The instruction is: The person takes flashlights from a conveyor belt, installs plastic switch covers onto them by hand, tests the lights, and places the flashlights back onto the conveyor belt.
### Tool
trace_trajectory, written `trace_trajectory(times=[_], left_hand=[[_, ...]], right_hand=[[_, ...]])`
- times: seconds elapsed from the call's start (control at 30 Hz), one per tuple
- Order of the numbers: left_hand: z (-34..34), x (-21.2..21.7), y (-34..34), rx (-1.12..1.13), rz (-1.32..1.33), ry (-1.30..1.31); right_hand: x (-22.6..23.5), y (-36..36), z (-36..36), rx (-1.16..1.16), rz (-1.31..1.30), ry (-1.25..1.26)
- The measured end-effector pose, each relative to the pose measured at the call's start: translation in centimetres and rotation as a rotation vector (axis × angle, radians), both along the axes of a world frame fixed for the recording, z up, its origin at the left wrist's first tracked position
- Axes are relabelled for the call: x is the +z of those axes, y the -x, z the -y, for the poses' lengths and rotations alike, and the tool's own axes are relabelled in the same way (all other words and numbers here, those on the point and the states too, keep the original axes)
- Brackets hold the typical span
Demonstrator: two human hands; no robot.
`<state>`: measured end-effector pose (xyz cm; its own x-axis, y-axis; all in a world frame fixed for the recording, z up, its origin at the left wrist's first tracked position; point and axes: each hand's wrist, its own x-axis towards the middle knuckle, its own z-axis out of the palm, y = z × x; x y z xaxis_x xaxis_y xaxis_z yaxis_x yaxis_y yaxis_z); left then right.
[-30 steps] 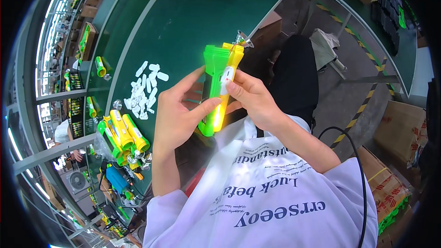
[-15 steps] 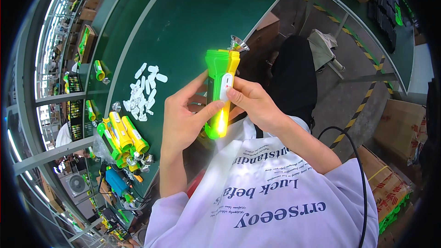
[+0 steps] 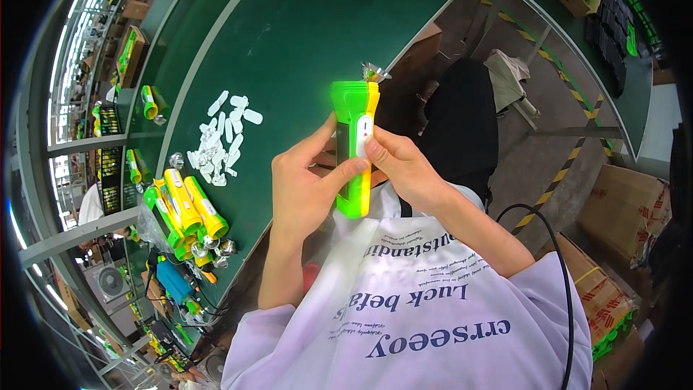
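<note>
A green and yellow flashlight [image 3: 354, 112] stands upright between my hands, head end away from me. My left hand [image 3: 304, 179] is wrapped round its green side, thumb across the front. From the yellow side my right hand [image 3: 410, 173] grips it, its thumb on or just beside the white switch plate [image 3: 364, 128]. A shiny reflector cup [image 3: 375, 72] sits tilted beside the open head; what joins it to the body is hidden. The fingers behind the flashlight are mostly out of sight.
On the green table [image 3: 289, 50] lie small white plates [image 3: 220, 141] in a loose pile. Several more flashlights [image 3: 189, 206] are heaped at the left, near a blue tool [image 3: 173, 282]. A black cable [image 3: 570, 303] hangs at my right. Cardboard boxes [image 3: 621, 202] stand on the floor.
The glow at the flashlight's lower yellow part has gone out. Both hands and the flashlight have shifted slightly right in view, and the flashlight is a little more upright.
</note>
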<state>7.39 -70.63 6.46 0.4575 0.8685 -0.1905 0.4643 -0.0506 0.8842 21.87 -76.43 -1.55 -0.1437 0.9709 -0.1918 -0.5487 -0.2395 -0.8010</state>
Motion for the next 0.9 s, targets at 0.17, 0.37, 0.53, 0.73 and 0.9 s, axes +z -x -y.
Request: trace_trajectory(times=[0.17,0.37,0.53,0.73,0.9], left_hand=[[1.1,-1.9,-1.0,0.155,0.022,-0.119],[3.1,-5.0,-1.5,0.188,-0.063,-0.636],[3.5,-4.9,-0.4,0.122,0.187,-0.449],[3.4,-5.8,1.6,0.069,0.268,-0.475],[3.4,-5.9,1.8,0.061,0.161,-0.591]], right_hand=[[0.4,0.8,-0.3,-0.036,-0.049,0.084],[2.4,0.4,-0.1,-0.144,-0.297,0.134],[3.0,-0.6,0.0,-0.086,0.032,0.228],[3.7,-0.4,-0.1,0.017,0.074,0.235],[2.8,0.1,0.1,-0.014,0.048,0.245]])
